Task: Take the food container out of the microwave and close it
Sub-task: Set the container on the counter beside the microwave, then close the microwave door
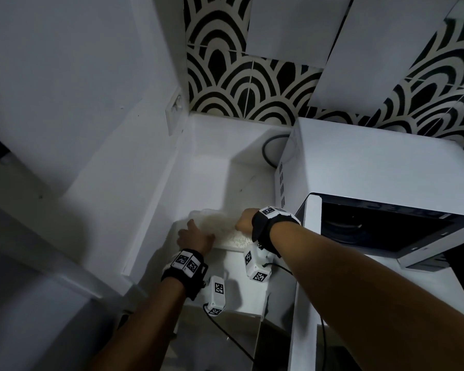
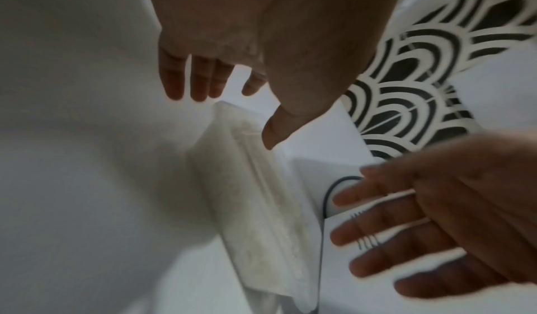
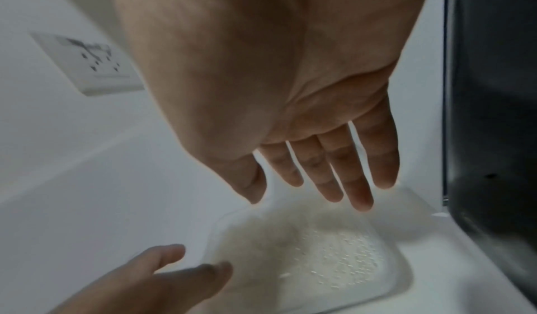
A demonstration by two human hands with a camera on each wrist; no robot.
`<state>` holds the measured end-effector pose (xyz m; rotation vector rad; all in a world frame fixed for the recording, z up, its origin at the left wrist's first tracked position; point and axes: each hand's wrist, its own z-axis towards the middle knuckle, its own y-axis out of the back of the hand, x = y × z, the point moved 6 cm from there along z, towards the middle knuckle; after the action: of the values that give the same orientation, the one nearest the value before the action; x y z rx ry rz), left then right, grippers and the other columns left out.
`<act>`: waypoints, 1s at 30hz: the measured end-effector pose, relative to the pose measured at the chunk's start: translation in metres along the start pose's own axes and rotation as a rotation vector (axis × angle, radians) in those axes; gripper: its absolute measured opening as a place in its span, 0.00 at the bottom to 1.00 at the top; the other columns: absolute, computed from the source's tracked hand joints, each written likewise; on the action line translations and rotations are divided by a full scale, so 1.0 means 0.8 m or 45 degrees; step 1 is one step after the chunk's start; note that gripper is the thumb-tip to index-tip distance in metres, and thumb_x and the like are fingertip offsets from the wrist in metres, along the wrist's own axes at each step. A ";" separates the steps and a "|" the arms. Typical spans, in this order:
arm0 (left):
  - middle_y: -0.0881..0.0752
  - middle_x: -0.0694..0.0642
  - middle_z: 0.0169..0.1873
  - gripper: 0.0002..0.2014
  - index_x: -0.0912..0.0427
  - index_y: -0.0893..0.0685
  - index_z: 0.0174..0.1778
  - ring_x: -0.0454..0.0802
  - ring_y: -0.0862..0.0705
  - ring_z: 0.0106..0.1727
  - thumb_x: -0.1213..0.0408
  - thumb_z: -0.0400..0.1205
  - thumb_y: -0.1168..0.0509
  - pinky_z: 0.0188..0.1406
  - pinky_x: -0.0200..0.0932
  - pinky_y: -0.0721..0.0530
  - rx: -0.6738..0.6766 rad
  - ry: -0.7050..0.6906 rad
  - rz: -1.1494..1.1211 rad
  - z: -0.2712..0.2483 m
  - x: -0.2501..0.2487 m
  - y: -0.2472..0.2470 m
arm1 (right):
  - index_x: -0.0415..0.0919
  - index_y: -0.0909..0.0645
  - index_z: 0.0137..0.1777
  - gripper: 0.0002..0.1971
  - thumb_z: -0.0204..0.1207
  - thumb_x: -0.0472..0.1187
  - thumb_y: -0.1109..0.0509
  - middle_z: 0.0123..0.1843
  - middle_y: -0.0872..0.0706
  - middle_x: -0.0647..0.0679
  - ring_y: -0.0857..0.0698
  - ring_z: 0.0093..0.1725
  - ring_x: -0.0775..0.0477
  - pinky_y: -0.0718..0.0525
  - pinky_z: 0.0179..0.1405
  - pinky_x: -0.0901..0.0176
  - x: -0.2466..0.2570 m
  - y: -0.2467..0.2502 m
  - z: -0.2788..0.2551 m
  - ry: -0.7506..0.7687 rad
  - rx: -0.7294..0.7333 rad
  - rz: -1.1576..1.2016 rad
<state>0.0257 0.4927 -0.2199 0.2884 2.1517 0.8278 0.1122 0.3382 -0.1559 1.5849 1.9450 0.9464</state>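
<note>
A clear plastic food container (image 1: 225,232) holding white rice sits on the white counter, left of the microwave (image 1: 359,167). My left hand (image 1: 193,235) is at its left edge with straight fingers, and whether they touch it is unclear. In the left wrist view the left hand (image 2: 232,114) spreads above the container (image 2: 255,204). My right hand (image 1: 243,223) hovers over its right side. The right wrist view shows the right hand (image 3: 313,188) held flat with fingers straight, just above the container (image 3: 319,250), holding nothing. The left hand's fingers (image 3: 174,268) reach in from below.
The microwave's dark front (image 1: 381,226) faces me on the right; I cannot tell whether its door is open. A grey cable (image 1: 268,153) loops behind it. A wall socket (image 3: 87,64) sits on the white wall at left. Patterned black-and-white tiles (image 1: 239,81) cover the back wall.
</note>
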 end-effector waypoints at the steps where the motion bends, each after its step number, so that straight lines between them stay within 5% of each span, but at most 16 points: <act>1: 0.31 0.70 0.78 0.41 0.57 0.40 0.84 0.70 0.29 0.77 0.53 0.78 0.28 0.75 0.59 0.28 -0.063 -0.027 0.035 -0.008 -0.008 0.009 | 0.43 0.17 0.52 0.16 0.72 0.53 0.34 0.58 0.11 0.41 0.13 0.53 0.38 0.16 0.56 0.51 0.006 0.007 -0.008 0.014 -0.025 0.045; 4: 0.30 0.67 0.78 0.35 0.57 0.33 0.82 0.67 0.30 0.78 0.54 0.80 0.30 0.76 0.57 0.31 -0.181 -0.218 -0.006 -0.032 -0.042 0.035 | 0.40 0.21 0.45 0.14 0.77 0.51 0.38 0.54 0.13 0.38 0.16 0.47 0.38 0.22 0.46 0.55 0.023 0.035 -0.036 0.094 -0.110 0.157; 7: 0.22 0.64 0.73 0.28 0.58 0.26 0.78 0.63 0.22 0.73 0.57 0.81 0.31 0.71 0.51 0.26 -0.140 -0.458 -0.106 -0.066 -0.077 0.054 | 0.36 0.19 0.52 0.16 0.82 0.50 0.40 0.50 0.18 0.40 0.20 0.46 0.40 0.28 0.46 0.58 0.036 0.069 -0.082 0.239 -0.230 0.202; 12: 0.13 0.54 0.61 0.19 0.55 0.20 0.69 0.51 0.14 0.61 0.56 0.83 0.31 0.65 0.44 0.17 -0.007 -0.720 -0.321 -0.148 -0.114 0.077 | 0.37 0.18 0.65 0.22 0.83 0.52 0.41 0.64 0.14 0.40 0.18 0.52 0.44 0.25 0.52 0.55 0.026 0.119 -0.165 0.449 -0.392 0.288; 14: 0.12 0.54 0.57 0.16 0.54 0.18 0.68 0.51 0.12 0.57 0.56 0.84 0.32 0.56 0.30 0.17 0.051 -0.805 -0.331 -0.189 -0.127 0.084 | 0.39 0.20 0.70 0.23 0.83 0.53 0.40 0.70 0.17 0.42 0.19 0.63 0.43 0.25 0.60 0.55 0.007 0.129 -0.198 0.502 -0.470 0.307; 16: 0.11 0.54 0.55 0.15 0.51 0.18 0.66 0.54 0.12 0.55 0.54 0.84 0.32 0.56 0.33 0.16 0.140 -0.866 -0.315 -0.227 -0.132 0.085 | 0.41 0.22 0.72 0.23 0.83 0.52 0.40 0.73 0.19 0.43 0.22 0.70 0.42 0.26 0.68 0.52 -0.020 0.132 -0.227 0.518 -0.536 0.310; 18: 0.12 0.51 0.54 0.19 0.46 0.17 0.65 0.54 0.11 0.55 0.45 0.80 0.32 0.64 0.47 0.16 0.242 -0.889 -0.304 -0.264 -0.128 0.081 | 0.40 0.22 0.72 0.22 0.84 0.51 0.40 0.73 0.19 0.41 0.22 0.71 0.41 0.26 0.70 0.51 -0.054 0.129 -0.248 0.505 -0.592 0.310; 22: 0.13 0.44 0.51 0.25 0.42 0.15 0.63 0.48 0.11 0.54 0.35 0.74 0.36 0.65 0.51 0.15 0.277 -0.911 -0.146 -0.336 -0.108 0.066 | 0.41 0.24 0.74 0.25 0.82 0.53 0.39 0.76 0.22 0.40 0.25 0.74 0.38 0.28 0.70 0.51 -0.136 0.106 -0.258 0.400 -0.646 0.250; 26: 0.11 0.46 0.45 0.28 0.48 0.13 0.50 0.48 0.11 0.46 0.29 0.76 0.43 0.58 0.52 0.14 0.263 -0.842 0.170 -0.402 -0.077 0.048 | 0.46 0.29 0.78 0.30 0.79 0.60 0.40 0.81 0.29 0.38 0.32 0.79 0.33 0.33 0.77 0.40 -0.191 0.083 -0.259 0.285 -0.714 0.029; 30: 0.20 0.54 0.31 0.38 0.60 0.26 0.34 0.53 0.21 0.36 0.26 0.80 0.57 0.41 0.46 0.24 0.334 -0.552 0.679 -0.444 -0.047 0.019 | 0.48 0.41 0.84 0.36 0.80 0.64 0.42 0.87 0.44 0.40 0.46 0.85 0.30 0.46 0.81 0.33 -0.261 0.092 -0.261 0.053 -0.783 -0.044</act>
<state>-0.2172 0.3220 -0.0206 1.1072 1.7809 0.6806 0.0595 0.0970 0.0218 1.1737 1.4879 1.4002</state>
